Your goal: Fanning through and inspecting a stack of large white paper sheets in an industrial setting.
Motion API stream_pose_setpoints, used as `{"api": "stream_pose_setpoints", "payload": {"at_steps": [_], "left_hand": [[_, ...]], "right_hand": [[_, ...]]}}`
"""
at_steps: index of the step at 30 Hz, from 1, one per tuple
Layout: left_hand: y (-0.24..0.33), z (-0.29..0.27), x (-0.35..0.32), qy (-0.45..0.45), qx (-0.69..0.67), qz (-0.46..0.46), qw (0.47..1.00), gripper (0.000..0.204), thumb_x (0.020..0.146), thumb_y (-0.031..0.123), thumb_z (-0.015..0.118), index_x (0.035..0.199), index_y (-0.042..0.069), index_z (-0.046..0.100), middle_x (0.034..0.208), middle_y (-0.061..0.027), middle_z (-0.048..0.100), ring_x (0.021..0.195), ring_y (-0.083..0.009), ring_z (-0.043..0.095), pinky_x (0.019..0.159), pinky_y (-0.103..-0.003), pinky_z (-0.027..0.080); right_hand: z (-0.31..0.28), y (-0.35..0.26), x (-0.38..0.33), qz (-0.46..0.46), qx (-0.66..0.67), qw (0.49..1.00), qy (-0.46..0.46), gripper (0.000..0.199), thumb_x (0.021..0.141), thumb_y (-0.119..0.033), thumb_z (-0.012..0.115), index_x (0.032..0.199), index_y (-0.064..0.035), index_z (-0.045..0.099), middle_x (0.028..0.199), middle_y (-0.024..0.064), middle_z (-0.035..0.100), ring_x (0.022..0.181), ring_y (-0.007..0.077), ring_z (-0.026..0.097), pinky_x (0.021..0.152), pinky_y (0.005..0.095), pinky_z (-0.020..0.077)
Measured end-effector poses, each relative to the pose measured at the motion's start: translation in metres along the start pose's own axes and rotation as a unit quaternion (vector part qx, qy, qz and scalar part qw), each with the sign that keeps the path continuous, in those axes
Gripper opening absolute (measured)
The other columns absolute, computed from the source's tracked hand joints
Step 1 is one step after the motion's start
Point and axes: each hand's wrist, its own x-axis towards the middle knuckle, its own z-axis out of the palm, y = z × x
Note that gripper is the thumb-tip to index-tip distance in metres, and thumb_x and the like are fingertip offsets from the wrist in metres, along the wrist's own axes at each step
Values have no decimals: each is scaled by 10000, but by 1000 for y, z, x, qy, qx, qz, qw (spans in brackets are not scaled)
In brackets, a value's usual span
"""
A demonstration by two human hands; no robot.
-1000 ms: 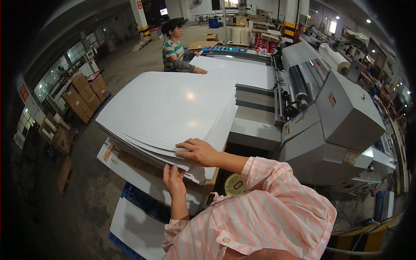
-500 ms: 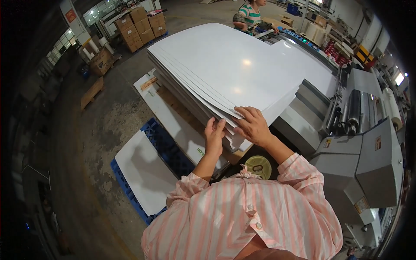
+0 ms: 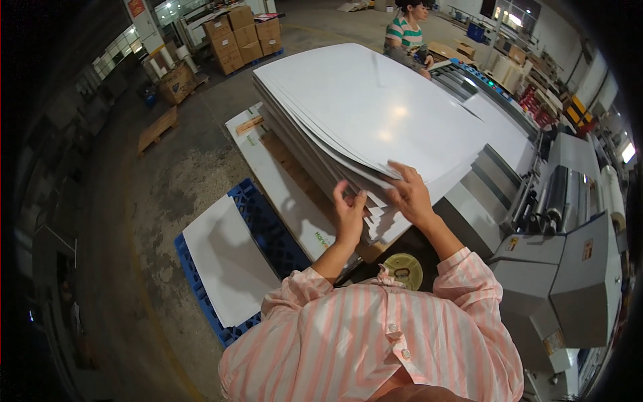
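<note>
A thick stack of large white sheets [image 3: 362, 100] lies in front of me, its near corner fanned out. My right hand [image 3: 410, 194] rests flat on the top sheets at that corner, fingers spread over the edge. My left hand [image 3: 349, 213] is at the stack's near edge, fingers curled against the lower sheets, thumb raised. My pink striped sleeves reach up from the lower edge.
A grey machine [image 3: 569, 268] with rollers stands to the right. A blue pallet [image 3: 261, 234] with white sheets [image 3: 224, 258] lies on the floor at left. A person in a striped top [image 3: 408, 33] works at the far end. Cardboard boxes [image 3: 241, 37] stand behind.
My view has turned left and down. My right hand stays on the stack's corner, while my left hand has shifted along the near edge with its fingers curled.
</note>
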Motion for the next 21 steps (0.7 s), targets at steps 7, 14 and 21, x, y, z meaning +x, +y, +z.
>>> {"api": "stream_pose_setpoints", "payload": {"at_steps": [7,14,21], "left_hand": [[-11,-13,-9,-73,86,35,993,188,887,137,525,755,3,519,740,17,460,680,-65,438,635,-226,375],[-9,-2,-11,-69,157,82,982,216,865,113,530,694,13,441,711,19,404,684,-75,411,643,-230,348],[-14,-4,-7,-26,12,3,1000,279,889,219,539,1080,22,588,773,-11,490,701,-96,459,598,-262,373]], "right_hand": [[-18,1,32,276,438,835,188,317,911,-284,527,883,18,620,848,32,604,788,116,512,702,268,413],[6,4,-6,38,123,990,58,98,803,-83,596,856,-5,622,1128,123,591,1004,306,553,839,366,442],[0,2,-10,-121,-67,990,-18,278,834,-213,568,1025,-16,607,1191,134,530,1104,313,476,897,392,399]]}}
